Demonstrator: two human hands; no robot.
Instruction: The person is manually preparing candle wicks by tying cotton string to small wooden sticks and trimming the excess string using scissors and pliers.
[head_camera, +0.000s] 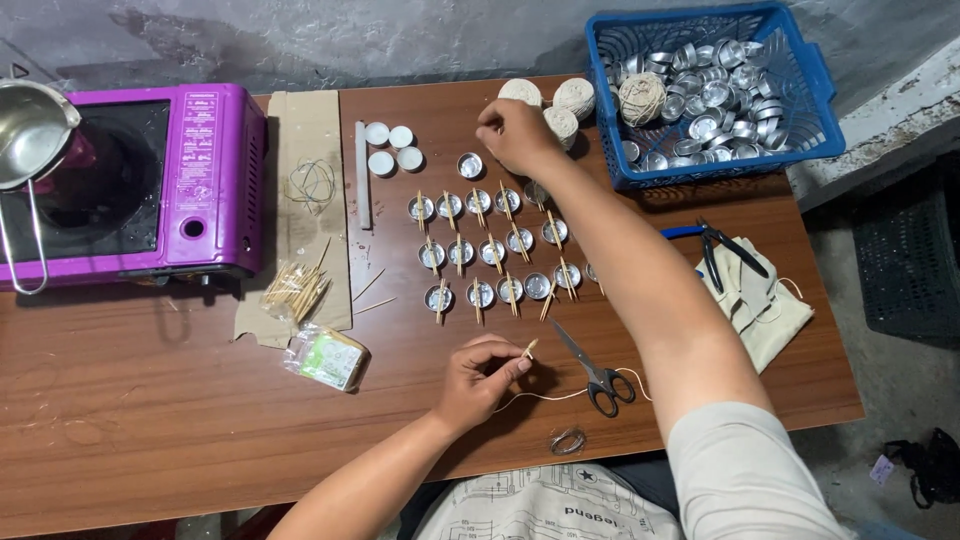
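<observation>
One short wooden stick (529, 349) is pinched at my left hand (480, 383), lower centre of the frame, fingers closed tight on it, with pale string (560, 395) trailing right toward the scissors (597, 375). I judge the stick light, stiff and easy to snap, best held near its middle; the string is limp. My right hand (512, 133) reaches to the upper centre, fingers curled above a small metal cup (470, 165); I cannot tell whether it grips anything. Rows of cups with sticks (497, 252) fill the centre of the wooden table (150, 400). A blue basket (800, 90) sits upper right, a purple stove (200, 180) upper left. Open room lies lower left; the table's near edge is close behind my left wrist.
</observation>
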